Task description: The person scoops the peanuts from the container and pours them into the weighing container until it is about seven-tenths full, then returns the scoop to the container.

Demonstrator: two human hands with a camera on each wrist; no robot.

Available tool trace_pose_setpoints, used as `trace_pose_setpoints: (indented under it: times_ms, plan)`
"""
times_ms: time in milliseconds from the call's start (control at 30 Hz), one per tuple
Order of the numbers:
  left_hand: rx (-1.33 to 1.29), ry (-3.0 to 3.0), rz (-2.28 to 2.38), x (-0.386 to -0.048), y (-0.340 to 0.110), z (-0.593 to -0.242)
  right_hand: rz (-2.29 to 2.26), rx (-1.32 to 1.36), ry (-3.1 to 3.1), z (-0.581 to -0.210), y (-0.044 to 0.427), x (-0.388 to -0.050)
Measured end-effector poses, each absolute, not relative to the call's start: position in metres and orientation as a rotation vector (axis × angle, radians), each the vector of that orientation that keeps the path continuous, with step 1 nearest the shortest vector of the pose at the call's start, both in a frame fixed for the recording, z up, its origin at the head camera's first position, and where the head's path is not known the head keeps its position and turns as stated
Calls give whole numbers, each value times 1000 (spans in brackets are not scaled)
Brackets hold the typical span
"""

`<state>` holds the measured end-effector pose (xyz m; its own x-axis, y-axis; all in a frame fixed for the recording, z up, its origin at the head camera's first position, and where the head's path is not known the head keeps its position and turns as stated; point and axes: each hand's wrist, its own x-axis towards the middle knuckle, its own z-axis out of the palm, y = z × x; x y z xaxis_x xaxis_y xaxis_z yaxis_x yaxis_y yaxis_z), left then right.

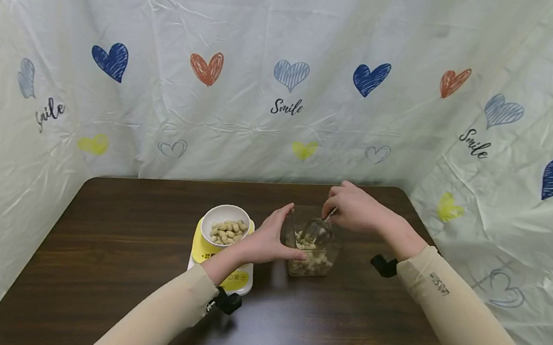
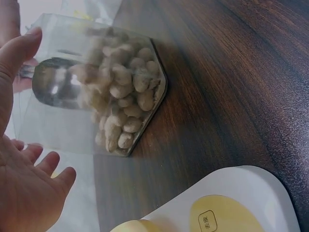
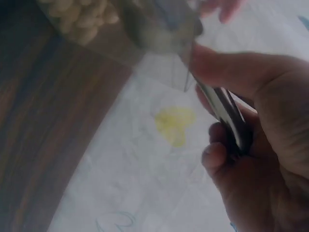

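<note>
A clear plastic container (image 1: 310,267) of shelled-looking, pale peanuts (image 2: 120,87) stands on the table. My left hand (image 1: 269,239) holds its left side, thumb across the front and fingers spread toward the back. My right hand (image 1: 356,208) grips the handle of a metal scoop (image 1: 318,231), its bowl down inside the container at the peanuts. In the right wrist view, fingers and thumb wrap the scoop handle (image 3: 224,113). Left of the container, a white bowl (image 1: 218,211) with several unshelled peanuts (image 1: 228,230) sits on a yellow-and-white kitchen scale (image 1: 239,279), partly hidden by my left forearm.
The dark wooden table (image 1: 128,246) ends at a white curtain (image 1: 238,143) printed with hearts, which hangs along the back and both sides. Black wrist camera mounts sit beneath each forearm, the left one (image 1: 228,302) close to the scale.
</note>
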<state>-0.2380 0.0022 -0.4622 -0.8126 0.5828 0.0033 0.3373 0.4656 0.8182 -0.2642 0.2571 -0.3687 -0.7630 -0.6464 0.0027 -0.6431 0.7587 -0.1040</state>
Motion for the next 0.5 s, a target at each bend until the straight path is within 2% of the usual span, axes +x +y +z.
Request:
trace_pose_setpoints:
  times_ms: [500]
  plan:
    - [809,2426,1270,-237,3,-459,-193,-950,2816,-369,252,-268]
